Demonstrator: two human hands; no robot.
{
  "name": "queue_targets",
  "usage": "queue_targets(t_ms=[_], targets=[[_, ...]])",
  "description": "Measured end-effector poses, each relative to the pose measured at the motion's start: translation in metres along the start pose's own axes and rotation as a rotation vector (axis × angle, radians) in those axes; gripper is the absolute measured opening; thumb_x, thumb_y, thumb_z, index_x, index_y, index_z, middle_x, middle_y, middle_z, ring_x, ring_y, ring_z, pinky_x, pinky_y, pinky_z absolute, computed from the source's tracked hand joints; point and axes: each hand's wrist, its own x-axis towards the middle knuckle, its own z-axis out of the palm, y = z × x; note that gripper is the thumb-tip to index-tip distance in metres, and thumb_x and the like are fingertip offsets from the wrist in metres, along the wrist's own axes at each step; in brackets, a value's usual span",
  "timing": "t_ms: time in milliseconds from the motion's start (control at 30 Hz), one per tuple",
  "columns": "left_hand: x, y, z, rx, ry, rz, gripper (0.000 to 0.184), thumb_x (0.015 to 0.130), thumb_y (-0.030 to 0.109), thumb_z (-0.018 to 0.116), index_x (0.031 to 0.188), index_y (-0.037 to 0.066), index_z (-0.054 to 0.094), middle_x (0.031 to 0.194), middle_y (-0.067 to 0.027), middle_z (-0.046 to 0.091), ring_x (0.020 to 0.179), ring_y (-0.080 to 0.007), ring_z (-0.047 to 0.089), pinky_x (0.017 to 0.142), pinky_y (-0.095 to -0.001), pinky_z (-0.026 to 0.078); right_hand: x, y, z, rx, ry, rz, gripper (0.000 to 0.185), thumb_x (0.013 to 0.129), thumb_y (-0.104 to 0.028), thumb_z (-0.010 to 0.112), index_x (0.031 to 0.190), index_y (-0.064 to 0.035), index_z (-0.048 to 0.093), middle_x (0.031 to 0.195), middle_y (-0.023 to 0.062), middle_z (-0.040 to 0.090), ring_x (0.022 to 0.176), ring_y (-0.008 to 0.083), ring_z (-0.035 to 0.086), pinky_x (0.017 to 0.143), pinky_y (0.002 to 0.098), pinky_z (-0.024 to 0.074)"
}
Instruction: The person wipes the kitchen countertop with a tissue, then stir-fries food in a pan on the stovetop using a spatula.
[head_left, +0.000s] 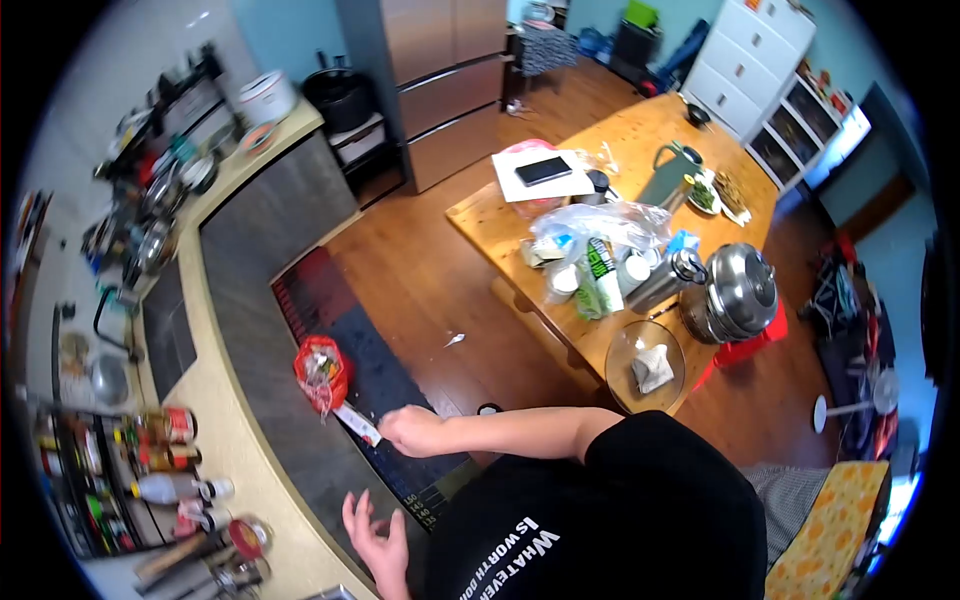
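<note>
Black shirt cloth is nearest you; just beyond, your left grip is spread wide with nothing in it. Your right grip is closed on one end of a flat white strip, whose other end reaches the red bag over the dark mat. A loose hold could drop the strip; a bump from it could tip the bag and scatter its contents. The strip looks slim and straight-edged, with reddish marks; the bag looks crumpled, open and stuffed.
</note>
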Motion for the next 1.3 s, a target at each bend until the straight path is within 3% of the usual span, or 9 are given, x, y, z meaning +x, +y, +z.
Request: queue_targets(t_ms=[67,100,200,300,433,533,667,900,1300], targets=[[0.049,0.039,0.022,0.237,-0.162,0.075,0.06,0.082,0.005,0.08,0.138,0.0,0.06,0.161,-0.028,0.035,0.132,-0.0409,0.055,0.104,-0.0429,0.05,-0.04,-0.004,-0.053,-0.47,-0.393,0.062,0.08,0.079,-0.013,0.077,0.154,-0.0155,0.049,0.162,0.028,0.036,0.143,0.0501,0.044,0.11,0.0563,0.0466],[0.067,0.043,0.032,0.274,-0.198,0.171,0.06,0.083,0.005,0.08,0.139,0.002,0.06,0.162,-0.0265,0.035,0.131,-0.0374,0.056,0.104,-0.0422,0.05,-0.027,0.007,-0.058,-0.419,-0.913,0.321,0.115,0.08,-0.021,0.081,0.17,-0.0214,0.01,0.174,0.0221,-0.006,0.155,0.0564,0.011,0.119,0.0672,0.0286],[0.116,0.059,0.062,0.209,-0.366,0.202,0.058,0.086,0.011,0.079,0.139,-0.002,0.059,0.159,-0.035,0.033,0.137,-0.0467,0.051,0.114,-0.047,0.043,-0.062,0.055,-0.073,0.2,-0.499,0.446,0.1,0.085,-0.026,0.077,0.168,-0.0172,0.021,0.16,0.032,0.038,0.143,0.0476,0.045,0.117,0.0504,0.0404],[0.162,0.053,0.083,0.302,-0.563,0.301,0.057,0.087,0.016,0.079,0.139,0.0,0.061,0.156,-0.0381,0.037,0.14,-0.052,0.046,0.114,-0.0477,0.042,-0.088,0.069,-0.142,0.175,-0.322,0.571,0.06,0.089,-0.025,0.068,0.142,-0.0012,0.051,0.117,0.0301,0.07,0.106,0.0463,0.069,0.094,0.0543,0.0538],[0.231,0.068,0.107,0.336,-0.808,0.357,0.051,0.089,0.016,0.077,0.135,-0.001,0.064,0.153,-0.0354,0.044,0.136,-0.0502,0.051,0.113,-0.0481,0.044,-0.143,0.103,-0.149,-0.214,-0.197,0.864,0.034,0.092,-0.012,0.06,0.124,0.0005,0.062,0.112,0.0255,0.07,0.102,0.0412,0.073,0.086,0.052,0.059],[0.287,0.099,0.114,0.37,-0.922,0.403,0.048,0.091,0.016,0.075,0.134,-0.001,0.064,0.151,-0.0339,0.047,0.134,-0.0488,0.053,0.112,-0.0476,0.045,-0.153,0.081,-0.196,0.025,-0.257,1.029,0.036,0.091,-0.022,0.066,0.123,-0.0037,0.066,0.116,0.0241,0.072,0.108,0.0414,0.07,0.094,0.0496,0.0564],[0.36,0.116,0.133,0.391,-0.977,0.625,0.046,0.092,0.016,0.073,0.133,-0.002,0.065,0.15,-0.0318,0.049,0.133,-0.0484,0.054,0.111,-0.0472,0.046,-0.195,0.055,-0.246,0.091,0.295,1.076,0.05,0.096,-0.032,0.066,0.139,-0.0067,0.063,0.127,0.0234,0.07,0.117,0.0399,0.067,0.101,0.0478,0.0528],[0.409,0.147,0.183,0.49,-0.949,0.677,0.046,0.091,0.012,0.073,0.133,-0.003,0.064,0.149,-0.0351,0.049,0.133,-0.049,0.055,0.111,-0.0459,0.046,-0.311,0.035,-0.435,-0.342,0.738,1.41,0.023,0.09,-0.023,0.07,0.106,-0.0103,0.081,0.101,0.0154,0.078,0.091,0.0308,0.075,0.082,0.0415,0.0597],[0.267,0.213,0.245,0.505,-0.979,0.184,0.045,0.1,0.015,0.067,0.143,0.003,0.059,0.147,-0.0263,0.055,0.137,-0.0426,0.051,0.115,-0.0477,0.041,-0.496,0.403,-0.491,-0.41,0.958,2.085,0.038,0.095,-0.027,0.063,0.128,-0.011,0.071,0.135,0.0186,0.068,0.126,0.0397,0.064,0.105,0.049,0.0524]])
